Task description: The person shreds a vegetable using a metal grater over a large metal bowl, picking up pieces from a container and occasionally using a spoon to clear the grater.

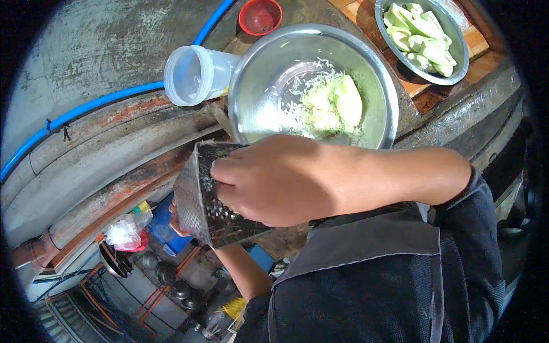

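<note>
A metal grater [193,201] is tilted in front of me, below the left rim of a large steel basin [386,98]. My left hand [178,223] grips its far side, with fingers partly hidden behind the perforated face. Against the grater's dark, wet side, dotted with pale bits, rests my right hand [276,184]. Its fingers are curled and the tips are hidden, so whether they hold anything cannot be told. In the basin lie pale green shreds [319,113] and one large peeled piece of green fruit or vegetable [348,100]. My right forearm crosses the basin's near rim.
A steel bowl [461,68] of peeled pale green pieces [422,38] stands at upper right. Left of the basin lies a clear plastic container [188,77], with a red bowl [260,17] above. A blue hose [107,99] runs along the concrete ledge. Pots [166,273] stand lower left.
</note>
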A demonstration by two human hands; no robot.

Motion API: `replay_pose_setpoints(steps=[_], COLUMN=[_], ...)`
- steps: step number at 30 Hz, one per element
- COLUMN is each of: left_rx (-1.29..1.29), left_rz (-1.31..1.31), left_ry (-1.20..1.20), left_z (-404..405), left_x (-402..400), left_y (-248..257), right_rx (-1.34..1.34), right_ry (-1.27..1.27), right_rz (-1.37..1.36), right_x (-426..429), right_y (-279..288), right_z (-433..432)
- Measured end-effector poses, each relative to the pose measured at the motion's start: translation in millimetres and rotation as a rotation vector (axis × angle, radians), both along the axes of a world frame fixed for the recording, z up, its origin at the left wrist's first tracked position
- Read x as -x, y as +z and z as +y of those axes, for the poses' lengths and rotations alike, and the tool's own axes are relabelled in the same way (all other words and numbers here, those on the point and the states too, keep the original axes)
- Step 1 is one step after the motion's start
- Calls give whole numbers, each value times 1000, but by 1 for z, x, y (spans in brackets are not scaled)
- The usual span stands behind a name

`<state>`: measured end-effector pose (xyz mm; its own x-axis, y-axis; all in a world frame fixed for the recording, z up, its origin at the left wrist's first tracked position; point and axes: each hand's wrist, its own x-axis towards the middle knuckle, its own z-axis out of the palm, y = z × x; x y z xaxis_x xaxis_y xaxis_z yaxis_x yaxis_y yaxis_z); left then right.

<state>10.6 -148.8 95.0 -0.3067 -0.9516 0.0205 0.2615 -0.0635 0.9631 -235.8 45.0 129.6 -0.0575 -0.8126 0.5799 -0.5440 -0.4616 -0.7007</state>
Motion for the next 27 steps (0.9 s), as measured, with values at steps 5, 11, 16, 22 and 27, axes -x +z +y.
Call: replay_pose_setpoints(steps=[5, 11, 16, 22, 27], left_rx=[-9, -84, 0, -42, -83], left_rz=[27, -48, -142, -172, -269], left_ry=[-116, 9, 293, 252, 330], left_z=[-3, -22, -4, -3, 11], left_x=[-9, -19, 11, -11, 9], left_y=[7, -1, 13, 16, 18], right_rx=[-209, 37, -71, -149, -316], right_ry=[65, -149, -220, -187, -217], right_rz=[-19, -39, 6, 83, 30], right_x=[42, 33, 37, 66, 64], right_y=[13, 9, -20, -12, -44], right_z=[19, 10, 5, 23, 30])
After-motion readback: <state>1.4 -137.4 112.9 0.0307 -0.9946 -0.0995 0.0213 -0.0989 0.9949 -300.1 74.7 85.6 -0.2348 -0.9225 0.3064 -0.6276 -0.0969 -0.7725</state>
